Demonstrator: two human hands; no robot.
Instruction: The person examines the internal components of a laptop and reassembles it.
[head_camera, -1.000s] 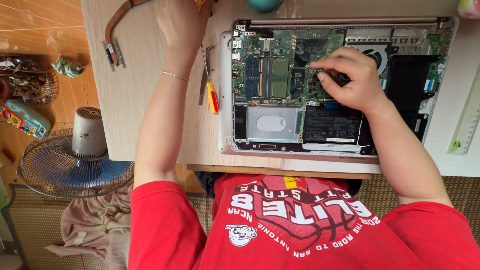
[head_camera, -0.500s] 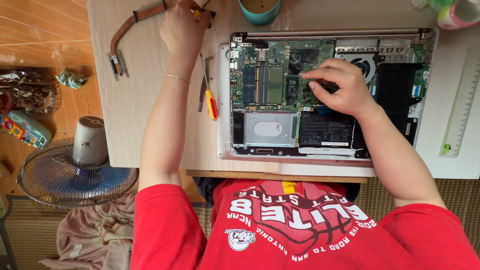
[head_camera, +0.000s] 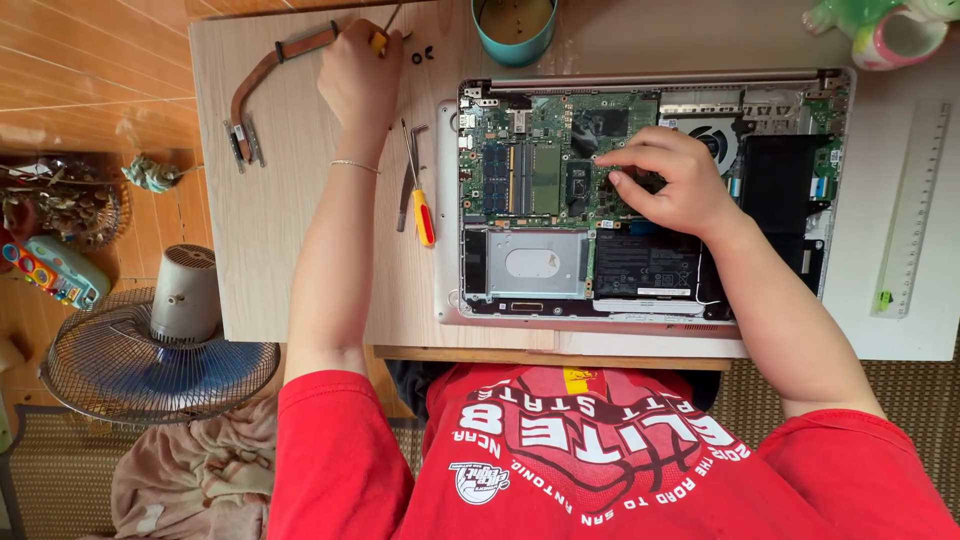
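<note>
So the bottom cover is already off this laptop (head_camera: 640, 200) and the whole green board is exposed, with the memory sticks, silver drive caddy and black battery all still seated, so I'd say it's well into the teardown but most parts remain in place. The right hand (head_camera: 672, 180) sits right on the middle of the board, fingertips pinched together on something small and dark just beside the fan; can't tell exactly what it's clamped on. Just left of that grip, off the laptop's edge, a red-and-yellow screwdriver (head_camera: 422, 205) and a grey tool lie on the table. Further left and up, the left hand (head_camera: 360, 75) is closed around a yellow-handled tool, its tip near two small dark bits, and beside it lies a copper heat pipe (head_camera: 262, 85) already out of the machine. Past both hands there's a teal cup (head_camera: 514, 30) and a green-and-pink ceramic mug. The surface is a pale wooden table (head_camera: 290, 260), a clear ruler at the far right. Off to the left, wood flooring, a floor fan (head_camera: 160, 350), some cloth and a toy.
</note>
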